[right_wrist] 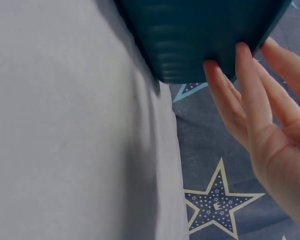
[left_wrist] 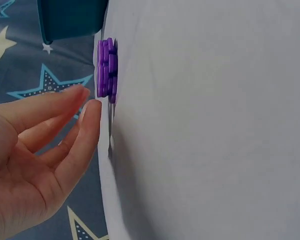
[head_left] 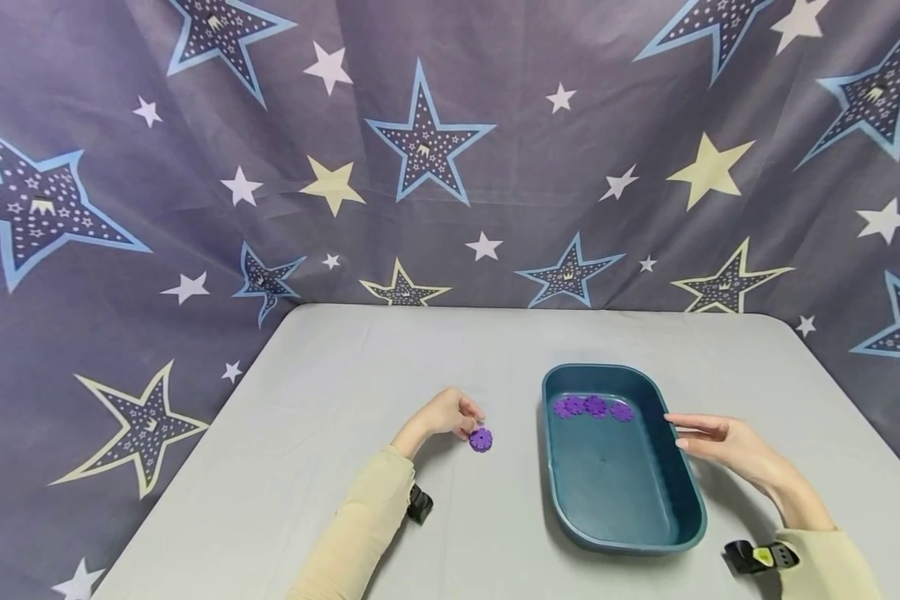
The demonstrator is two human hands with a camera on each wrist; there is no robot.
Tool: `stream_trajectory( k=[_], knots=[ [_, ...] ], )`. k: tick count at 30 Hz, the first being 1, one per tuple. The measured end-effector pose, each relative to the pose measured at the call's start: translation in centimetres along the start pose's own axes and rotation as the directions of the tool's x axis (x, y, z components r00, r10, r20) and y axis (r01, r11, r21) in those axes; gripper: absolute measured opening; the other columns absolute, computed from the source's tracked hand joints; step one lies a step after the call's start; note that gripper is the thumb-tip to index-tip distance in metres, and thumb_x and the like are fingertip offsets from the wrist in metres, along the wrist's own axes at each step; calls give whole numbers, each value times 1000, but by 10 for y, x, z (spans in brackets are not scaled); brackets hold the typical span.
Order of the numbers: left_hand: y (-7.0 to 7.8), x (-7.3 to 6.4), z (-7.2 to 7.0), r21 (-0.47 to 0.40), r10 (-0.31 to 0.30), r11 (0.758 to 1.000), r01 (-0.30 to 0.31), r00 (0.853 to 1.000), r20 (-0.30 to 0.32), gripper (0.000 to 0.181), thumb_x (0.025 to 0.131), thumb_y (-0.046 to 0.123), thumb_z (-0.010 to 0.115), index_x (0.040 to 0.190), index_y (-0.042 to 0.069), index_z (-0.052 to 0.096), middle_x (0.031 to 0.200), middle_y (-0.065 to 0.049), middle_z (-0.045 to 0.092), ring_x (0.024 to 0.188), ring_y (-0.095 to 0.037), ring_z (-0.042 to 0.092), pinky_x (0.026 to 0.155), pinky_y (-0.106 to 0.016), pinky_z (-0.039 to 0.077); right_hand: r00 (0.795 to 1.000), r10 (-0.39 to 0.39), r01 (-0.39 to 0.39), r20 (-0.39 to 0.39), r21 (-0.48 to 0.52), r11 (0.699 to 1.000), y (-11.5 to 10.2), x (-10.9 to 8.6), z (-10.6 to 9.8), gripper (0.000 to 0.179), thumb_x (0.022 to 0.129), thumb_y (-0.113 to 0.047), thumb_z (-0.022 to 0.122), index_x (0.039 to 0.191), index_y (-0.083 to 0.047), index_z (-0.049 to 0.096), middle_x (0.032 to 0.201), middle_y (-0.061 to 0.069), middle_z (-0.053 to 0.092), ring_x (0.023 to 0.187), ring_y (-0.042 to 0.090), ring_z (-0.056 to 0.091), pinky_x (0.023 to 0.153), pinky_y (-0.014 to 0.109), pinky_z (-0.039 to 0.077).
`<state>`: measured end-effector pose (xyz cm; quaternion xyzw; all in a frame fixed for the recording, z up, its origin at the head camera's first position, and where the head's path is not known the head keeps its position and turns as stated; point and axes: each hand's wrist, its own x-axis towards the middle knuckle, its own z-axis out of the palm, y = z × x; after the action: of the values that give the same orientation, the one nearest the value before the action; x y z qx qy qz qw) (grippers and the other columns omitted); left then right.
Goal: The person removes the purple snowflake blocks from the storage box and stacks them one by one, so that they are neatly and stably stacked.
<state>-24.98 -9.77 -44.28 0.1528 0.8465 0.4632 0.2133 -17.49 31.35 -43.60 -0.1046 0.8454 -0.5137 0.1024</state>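
Observation:
A small stack of purple flower-shaped discs (head_left: 481,439) lies on the table just off my left hand (head_left: 450,414). In the left wrist view the stack (left_wrist: 107,69) shows its scalloped edges, and the left fingertips (left_wrist: 92,107) are close to it with a narrow gap between. Right of it stands a dark teal plastic basin (head_left: 607,537). Several purple flower-shaped discs (head_left: 596,406) lie inside, in a row near its far end. My right hand (head_left: 731,446) touches the basin's right side with extended fingertips; the right wrist view shows them against the outer wall (right_wrist: 190,45).
A pale cloth covers the table (head_left: 390,358). Behind it and along the sides hangs a grey curtain (head_left: 495,217) printed with stars. Black wrist devices (head_left: 420,504) are worn at both sleeves.

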Motion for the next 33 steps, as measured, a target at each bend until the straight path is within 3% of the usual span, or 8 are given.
stream_trajectory(
  k=[3, 7, 19, 26, 30, 33],
  knots=[
    [3, 0, -1, 20, 24, 1000, -23, 1000, -19, 18, 75, -10, 56, 92, -11, 63, 74, -16, 63, 60, -26, 62, 56, -31, 53, 1000, 1, -1, 7, 9, 1000, 1, 0, -1, 49, 84, -20, 60, 123, 6, 47, 108, -18, 57, 90, 0, 57, 75, 14, 44],
    [12, 2, -3, 27, 70, 997, -70, 997, -18, 20, 78, -7, 53, 96, -11, 62, 72, -22, 60, 57, -30, 59, 56, -37, 52, 1000, 3, -3, 9, 16, 1000, 2, 0, -1, 49, 84, -20, 60, 123, 6, 47, 108, -19, 57, 91, -1, 57, 75, 13, 43],
    [37, 10, 2, 67, 156, 985, -159, 986, 53, 21, 85, 4, 53, 102, -4, 62, 87, -24, 62, 75, -36, 58, 69, -41, 50, 1000, 0, 0, 9, 25, 1000, 0, 1, 0, 50, 84, -20, 60, 124, 6, 46, 109, -15, 58, 91, 0, 57, 75, 13, 43],
    [51, 17, 9, 156, 209, 964, -214, 977, 51, 20, 85, 7, 54, 100, 0, 65, 90, -14, 65, 74, -23, 61, 61, -21, 48, 1000, -7, 7, 13, 40, 999, 1, 1, 0, 49, 84, -18, 60, 123, 8, 46, 107, -19, 57, 91, 0, 58, 75, 13, 44],
    [59, 21, 11, 230, 245, 939, -255, 967, 73, 19, 85, 10, 55, 99, 2, 65, 93, -8, 65, 74, -12, 58, 64, -18, 46, 1000, -6, 5, 15, 41, 999, 1, 1, 0, 49, 84, -18, 60, 123, 8, 46, 107, -18, 57, 91, 1, 58, 75, 13, 44],
    [67, 25, 13, 293, 262, 914, -280, 960, 99, 19, 84, 12, 56, 99, 4, 66, 94, -6, 65, 79, -12, 58, 69, -19, 45, 1000, -7, 6, 19, 47, 999, 1, 1, 0, 49, 84, -18, 60, 123, 8, 45, 107, -18, 58, 91, 1, 58, 75, 13, 44]
  ],
)
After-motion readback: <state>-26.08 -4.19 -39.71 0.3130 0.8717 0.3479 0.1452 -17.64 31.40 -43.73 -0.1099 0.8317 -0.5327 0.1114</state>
